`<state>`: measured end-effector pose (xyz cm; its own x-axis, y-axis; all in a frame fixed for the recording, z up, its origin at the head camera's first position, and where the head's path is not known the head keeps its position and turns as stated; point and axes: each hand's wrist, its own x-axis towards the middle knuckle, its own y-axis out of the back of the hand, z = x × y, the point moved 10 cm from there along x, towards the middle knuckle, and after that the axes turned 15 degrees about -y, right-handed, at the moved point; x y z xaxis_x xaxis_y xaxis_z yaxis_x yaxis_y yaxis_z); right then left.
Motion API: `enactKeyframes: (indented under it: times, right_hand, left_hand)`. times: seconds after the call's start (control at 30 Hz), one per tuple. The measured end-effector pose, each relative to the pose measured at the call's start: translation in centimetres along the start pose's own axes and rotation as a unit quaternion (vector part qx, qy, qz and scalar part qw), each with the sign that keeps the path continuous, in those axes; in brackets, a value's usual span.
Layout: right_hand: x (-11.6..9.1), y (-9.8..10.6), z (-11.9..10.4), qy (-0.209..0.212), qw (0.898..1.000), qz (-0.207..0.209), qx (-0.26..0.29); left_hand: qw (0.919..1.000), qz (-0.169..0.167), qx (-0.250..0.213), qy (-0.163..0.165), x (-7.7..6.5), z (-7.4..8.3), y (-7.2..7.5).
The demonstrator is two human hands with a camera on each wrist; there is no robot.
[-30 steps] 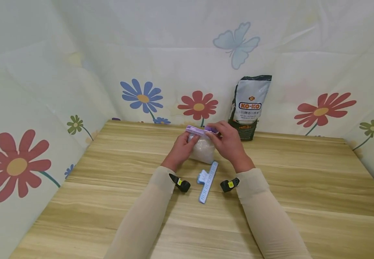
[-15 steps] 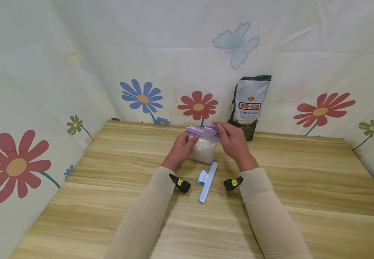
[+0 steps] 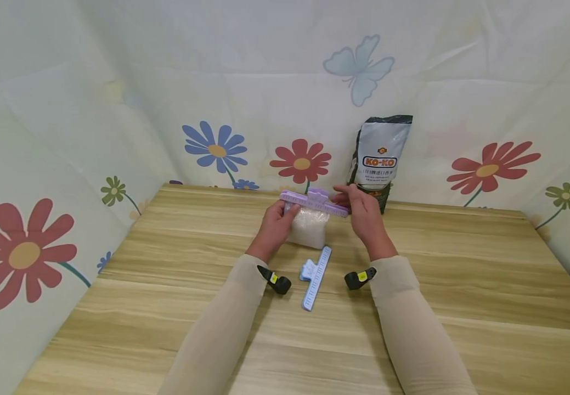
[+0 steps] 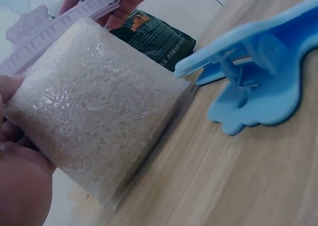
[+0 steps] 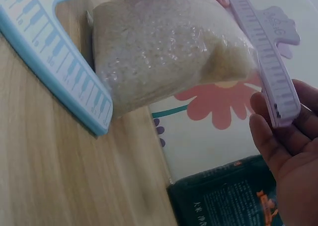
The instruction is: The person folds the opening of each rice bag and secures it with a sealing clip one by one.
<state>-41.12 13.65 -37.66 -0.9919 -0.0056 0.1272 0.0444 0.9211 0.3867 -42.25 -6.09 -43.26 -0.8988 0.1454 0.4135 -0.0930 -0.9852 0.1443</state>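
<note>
A clear plastic bag of white rice (image 3: 308,229) stands tilted on the wooden table, held from the left. Across its top edge lies a long purple sealing clip (image 3: 316,202) with piano-key markings, its jaws closed over the bag. My left hand (image 3: 273,227) pinches the bag's upper left corner together with the clip's left end, thumb in front. At the clip's right end my right hand (image 3: 365,218) has loosely bent, spread fingers around it; the right wrist view (image 5: 298,161) shows no firm grip. A blue sealing clip (image 3: 316,278) lies on the table nearer me.
Behind my right hand stands a KO-KO rice package (image 3: 382,156), white and dark green, against the flowered cloth backdrop (image 3: 245,82). The wooden table (image 3: 191,247) extends to both sides.
My right hand has let go of the purple clip's handle and slid right to its end. The clip now lies across the bag's top. My left hand keeps its place.
</note>
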Motion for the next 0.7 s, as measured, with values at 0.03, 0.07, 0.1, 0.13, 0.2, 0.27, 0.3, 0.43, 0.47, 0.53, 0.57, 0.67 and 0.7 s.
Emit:
enactKeyframes:
  times: [0.03, 0.07, 0.1, 0.13, 0.2, 0.27, 0.3, 0.43, 0.47, 0.53, 0.57, 0.67, 0.7]
  right_hand:
    - [0.1, 0.1, 0.2, -0.005, 1.0, -0.001, 0.008]
    - [0.2, 0.1, 0.5, -0.01, 1.0, -0.002, 0.015]
    - [0.3, 0.1, 0.7, -0.015, 1.0, -0.004, 0.024]
    - [0.3, 0.1, 0.8, -0.021, 0.999, -0.008, 0.031]
    - [0.4, 0.1, 1.2, -0.038, 0.998, -0.015, 0.047]
    - [0.6, -0.1, 1.7, -0.059, 0.996, -0.024, 0.057]
    - [0.6, -0.3, 2.0, -0.072, 0.995, -0.03, 0.059]
    - [0.8, -1.4, 3.3, -0.137, 0.987, -0.075, 0.04]
    - [0.7, -1.9, 3.6, -0.155, 0.983, -0.094, 0.026]
    - [0.5, -2.8, 4.4, -0.18, 0.974, -0.132, -0.02]
    - [0.4, -3.2, 4.7, -0.19, 0.969, -0.152, -0.048]
    - [-0.1, -4.3, 5.6, -0.193, 0.953, -0.198, -0.127]
    - [-0.2, -4.6, 5.7, -0.187, 0.95, -0.207, -0.141]
  left_hand:
    - [1.0, 0.005, -0.001, -0.002, 0.0, 0.0, 0.1]
    - [1.0, 0.009, -0.002, -0.002, 0.0, -0.1, 0.2]
    - [0.9999, 0.014, -0.004, -0.002, 0.0, -0.1, 0.3]
    - [0.9998, 0.019, -0.005, -0.002, 0.0, -0.1, 0.4]
    - [0.9995, 0.03, -0.009, -0.001, 0.0, -0.2, 0.6]
    - [0.9992, 0.039, -0.01, -0.002, 0.0, -0.1, 0.8]
    - [0.999, 0.043, -0.01, -0.003, 0.0, -0.1, 0.9]
    - [0.9981, 0.061, -0.008, -0.008, 0.0, 0.2, 1.2]
    - [0.9978, 0.065, -0.008, -0.007, 0.0, 0.2, 1.3]
    - [0.9972, 0.074, -0.009, -0.006, 0.0, 0.2, 1.5]
    - [0.997, 0.077, -0.009, -0.005, 0.0, 0.2, 1.5]
    - [0.9971, 0.075, -0.008, 0.001, 0.0, 0.2, 1.5]
    - [0.9974, 0.072, -0.007, 0.0, 0.0, 0.2, 1.5]
